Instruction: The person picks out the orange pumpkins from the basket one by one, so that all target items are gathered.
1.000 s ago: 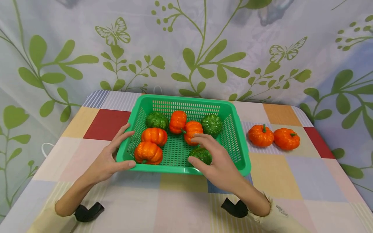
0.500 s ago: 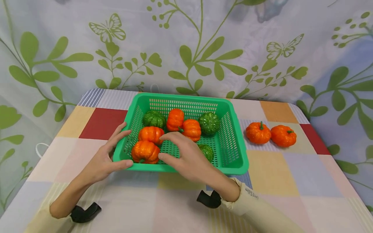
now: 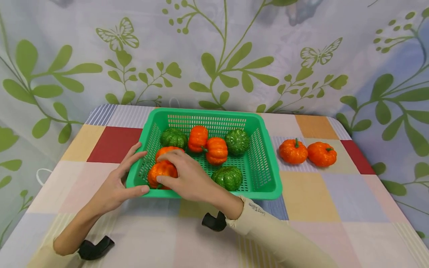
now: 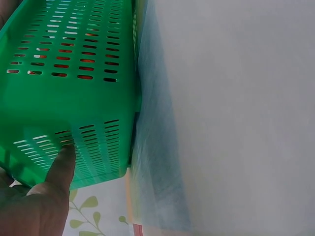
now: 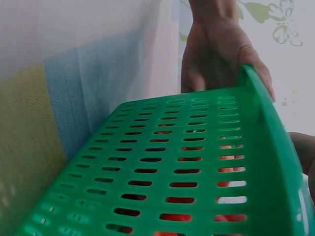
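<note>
A green plastic basket [image 3: 209, 112] holds several small orange and green pumpkins. My left hand [image 3: 114, 188] grips its left front corner, thumb at the front rim and fingers over the left side; in the left wrist view one finger touches the slotted wall [image 4: 86, 140]. Inside the front left corner, my right hand [image 3: 191, 176] holds an orange pumpkin [image 3: 155, 172] between thumb and fingers. Right behind it lies another orange pumpkin [image 3: 164, 150], partly covered by the hand. In the right wrist view the basket wall [image 5: 162, 147] hides the right fingers.
Within the basket are green pumpkins [image 3: 228, 178] and two more orange pumpkins [image 3: 216, 150] toward the middle. To the right, on the patchwork cloth [image 3: 311, 193], two orange pumpkins [image 3: 293, 152] sit side by side. A patterned curtain [image 3: 234, 56] hangs behind the table.
My right hand has moved left from over the front green pumpkin to the front left orange pumpkin and taken hold of it. The left hand stays at the basket corner.
</note>
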`<state>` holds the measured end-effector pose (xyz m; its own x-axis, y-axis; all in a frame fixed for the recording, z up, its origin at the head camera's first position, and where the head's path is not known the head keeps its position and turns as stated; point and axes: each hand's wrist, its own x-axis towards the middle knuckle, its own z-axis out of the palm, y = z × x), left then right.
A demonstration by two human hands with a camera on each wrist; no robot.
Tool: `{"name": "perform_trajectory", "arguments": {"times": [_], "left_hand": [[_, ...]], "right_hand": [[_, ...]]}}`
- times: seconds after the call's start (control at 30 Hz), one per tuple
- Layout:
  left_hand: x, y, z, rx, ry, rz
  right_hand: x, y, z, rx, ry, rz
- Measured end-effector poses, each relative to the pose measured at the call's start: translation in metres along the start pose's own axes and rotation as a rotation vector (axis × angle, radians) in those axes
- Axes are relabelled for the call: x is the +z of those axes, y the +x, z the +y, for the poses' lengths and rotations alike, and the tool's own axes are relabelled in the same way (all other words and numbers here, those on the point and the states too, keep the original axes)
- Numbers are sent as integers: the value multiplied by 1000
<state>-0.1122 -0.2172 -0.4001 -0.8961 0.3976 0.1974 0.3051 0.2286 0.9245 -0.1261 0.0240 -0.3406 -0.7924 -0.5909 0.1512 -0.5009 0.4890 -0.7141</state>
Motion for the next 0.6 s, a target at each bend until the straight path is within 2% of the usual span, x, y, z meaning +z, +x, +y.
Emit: {"name": "perform_trajectory", "arguments": {"times": [0.33, 0.6], "left_hand": [[0, -1, 1, -12, 25, 8], [1, 0, 0, -2, 24, 16]], "right_hand": [[-1, 2, 3, 58, 61, -99], [0, 3, 3, 98, -21, -100]]}}
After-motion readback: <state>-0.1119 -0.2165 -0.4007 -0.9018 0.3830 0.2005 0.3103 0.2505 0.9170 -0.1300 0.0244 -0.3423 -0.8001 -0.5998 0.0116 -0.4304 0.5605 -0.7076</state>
